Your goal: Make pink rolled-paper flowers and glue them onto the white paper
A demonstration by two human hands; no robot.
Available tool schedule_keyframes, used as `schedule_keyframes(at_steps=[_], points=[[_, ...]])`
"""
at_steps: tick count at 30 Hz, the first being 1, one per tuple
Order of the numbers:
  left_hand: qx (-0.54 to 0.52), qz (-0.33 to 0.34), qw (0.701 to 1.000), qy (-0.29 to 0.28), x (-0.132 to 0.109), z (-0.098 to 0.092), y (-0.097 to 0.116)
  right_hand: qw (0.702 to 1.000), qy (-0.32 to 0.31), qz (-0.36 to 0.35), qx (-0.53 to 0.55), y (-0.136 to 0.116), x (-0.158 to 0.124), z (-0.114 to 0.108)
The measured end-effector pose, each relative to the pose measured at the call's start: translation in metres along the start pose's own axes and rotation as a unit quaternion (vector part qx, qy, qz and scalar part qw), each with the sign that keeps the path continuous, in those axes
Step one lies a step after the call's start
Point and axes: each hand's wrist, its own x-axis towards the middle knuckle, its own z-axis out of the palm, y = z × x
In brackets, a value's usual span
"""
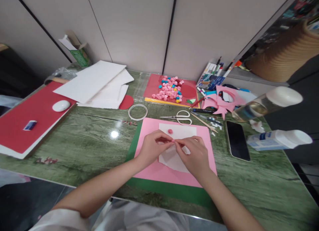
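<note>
Head view: your left hand [154, 144] and right hand [195, 154] meet at a pink piece [173, 141], over the white sheet [170, 158].
Grip: thumb and forefinger of each hand are closed on the pink piece; your fingertips mostly hide its shape. A round bit [170, 131] sits on the white sheet just beyond them, with pink card [149, 163] beneath, on the tabletop [99, 134]. Advised: pinch lightly, as so small a piece would probably crush or slip; steady it with one hand while the other shapes, and keep your fingers clear of the round bit. Labels: the green box [80, 57], pen box [209, 79] and bottle [267, 140] carry print too small to read; no brand confirmed.
</note>
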Motion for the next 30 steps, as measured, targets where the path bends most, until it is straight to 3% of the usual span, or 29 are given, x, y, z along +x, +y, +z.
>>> schedule_keyframes(at_steps=[9, 17, 30], points=[[-0.065, 0.013, 0.998, -0.021, 0.002, 0.001, 0.003, 1.000, -0.006, 0.024, 0.011, 0.001, 0.004, 0.000], [-0.171, -0.086, 0.980, -0.056, 0.006, -0.003, 0.000, 0.993, -0.039, 0.079, 0.075, 0.000, 0.007, -0.005], [-0.259, -0.170, 0.947, -0.088, 0.009, -0.004, -0.006, 0.960, -0.103, 0.185, 0.185, -0.001, 0.010, -0.010]])
